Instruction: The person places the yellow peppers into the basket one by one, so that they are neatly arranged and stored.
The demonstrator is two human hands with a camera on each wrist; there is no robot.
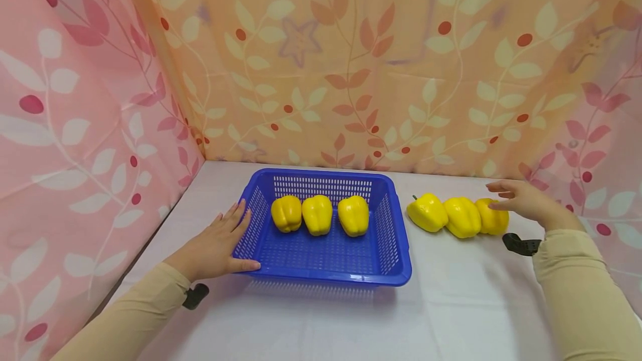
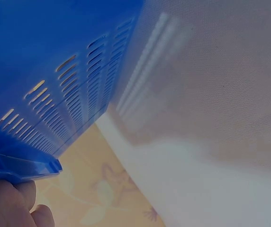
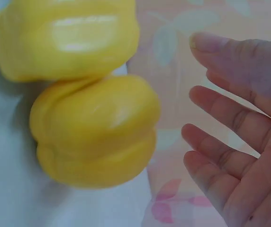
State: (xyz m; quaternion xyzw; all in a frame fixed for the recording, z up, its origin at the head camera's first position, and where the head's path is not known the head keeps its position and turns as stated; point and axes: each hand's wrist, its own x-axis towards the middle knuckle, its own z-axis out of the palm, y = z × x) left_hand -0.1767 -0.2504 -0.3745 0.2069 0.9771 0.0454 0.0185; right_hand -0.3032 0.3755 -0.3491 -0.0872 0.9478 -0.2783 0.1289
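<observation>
A blue plastic basket (image 1: 321, 278) with slotted walls holds three yellow bell peppers in a row, among them a middle one (image 1: 317, 215). My left hand (image 1: 215, 244) rests on its left side, fingers spread over the rim and thumb along the front corner. In the left wrist view, fingertips (image 2: 41, 216) show right at the basket rim (image 2: 22, 172). Over to the right, three more yellow bell peppers lie in a line. My right hand (image 1: 534, 203) hovers with parted fingers beside the rightmost pepper (image 1: 491, 217), holding nothing; the right wrist view shows this pepper (image 3: 95, 132) apart from the fingers.
The other loose peppers are a middle one (image 1: 461, 217) and a left one (image 1: 428, 212) near the basket's right wall. White cloth covers the table (image 1: 441, 316). Floral curtains (image 1: 351, 71) stand along the back and both sides.
</observation>
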